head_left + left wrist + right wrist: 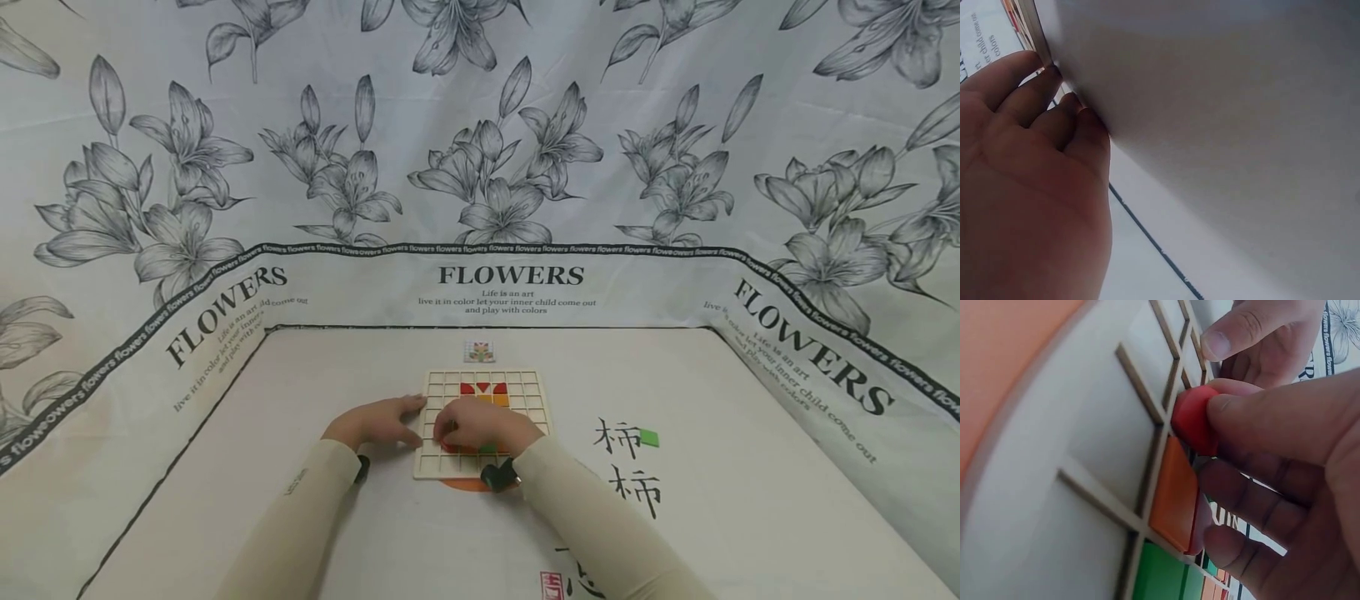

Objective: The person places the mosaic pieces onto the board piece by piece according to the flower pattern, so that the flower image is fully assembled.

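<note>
A pale square grid board (442, 468) lies on the table, with red pieces (501, 388) and orange tiles (491, 400) in its upper middle cells. Over its lower left part, my right hand (483, 421) pinches a red piece with a rounded side (1192, 419) between thumb and finger. Beside that piece, the right wrist view shows an orange tile (1174, 500) and a green tile (1160, 572) in cells. My left hand (378, 422) touches the board's left edge with its fingertips (1088, 119). The right hand hides several middle cells in the head view.
Behind the board lies a small card with a coloured flower pattern (478, 352). A loose green square (649, 438) sits to the right, on the printed black characters of the cloth (633, 492). Something orange and rounded (463, 484) shows under the board's near edge.
</note>
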`<action>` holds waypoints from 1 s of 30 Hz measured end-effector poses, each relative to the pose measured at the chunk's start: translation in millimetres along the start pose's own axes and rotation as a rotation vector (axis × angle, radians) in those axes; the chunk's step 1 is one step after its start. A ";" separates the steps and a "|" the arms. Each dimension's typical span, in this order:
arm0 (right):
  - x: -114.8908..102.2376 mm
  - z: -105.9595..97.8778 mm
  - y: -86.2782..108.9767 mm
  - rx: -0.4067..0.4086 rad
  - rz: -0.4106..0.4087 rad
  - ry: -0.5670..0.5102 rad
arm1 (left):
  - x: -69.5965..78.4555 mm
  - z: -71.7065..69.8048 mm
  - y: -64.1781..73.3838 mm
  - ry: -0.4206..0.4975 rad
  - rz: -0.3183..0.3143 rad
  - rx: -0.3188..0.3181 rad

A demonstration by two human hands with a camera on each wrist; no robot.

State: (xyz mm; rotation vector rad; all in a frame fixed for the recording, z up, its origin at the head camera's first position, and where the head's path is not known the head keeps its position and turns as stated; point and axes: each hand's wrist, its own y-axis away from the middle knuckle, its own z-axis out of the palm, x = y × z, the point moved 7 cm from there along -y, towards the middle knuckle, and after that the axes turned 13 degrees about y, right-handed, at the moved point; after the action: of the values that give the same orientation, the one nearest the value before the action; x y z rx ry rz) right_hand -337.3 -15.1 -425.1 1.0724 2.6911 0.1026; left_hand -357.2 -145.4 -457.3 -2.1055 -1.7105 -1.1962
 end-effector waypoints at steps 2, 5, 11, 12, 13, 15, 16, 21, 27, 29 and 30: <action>-0.5 1.1 0.4 0.010 -0.009 0.005 | 0.4 -0.1 0.0 -0.001 0.000 -0.001; -0.8 2.7 0.8 0.025 -0.017 0.016 | 0.2 -0.2 0.0 -0.004 0.000 -0.003; -2.3 4.7 -0.2 0.059 -0.031 0.045 | 0.0 -0.9 1.7 -0.004 -0.007 0.000; -2.5 4.8 -0.1 0.065 -0.027 0.052 | 0.2 -1.1 2.1 -0.006 -0.009 0.001; -2.9 4.7 0.2 0.071 -0.023 0.059 | 0.3 -1.1 2.3 -0.006 -0.010 0.002; -3.0 4.2 0.9 0.078 -0.003 0.060 | 0.4 -1.0 2.3 -0.006 -0.011 0.002; -3.0 4.1 1.3 0.080 0.004 0.060 | 0.6 -0.7 2.2 -0.004 -0.011 0.001; 0.1 6.0 2.6 0.090 0.020 0.064 | 0.5 0.2 0.5 -0.005 -0.014 -0.001; 5.0 4.2 9.7 0.091 0.017 0.048 | -1.3 1.2 -1.2 -0.013 -0.022 0.002; 7.9 2.4 14.1 0.101 0.024 0.040 | -2.7 1.4 -1.7 -0.016 -0.034 0.005; 9.5 1.5 16.6 0.109 0.028 0.046 | -3.3 1.5 -1.8 -0.012 -0.037 0.006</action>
State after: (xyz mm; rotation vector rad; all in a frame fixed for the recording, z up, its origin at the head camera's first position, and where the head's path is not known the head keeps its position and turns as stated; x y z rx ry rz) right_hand -332.5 3.5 -425.9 1.1533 2.7511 -0.0147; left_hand -358.1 -146.4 -461.1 -2.0903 -1.7640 -1.1887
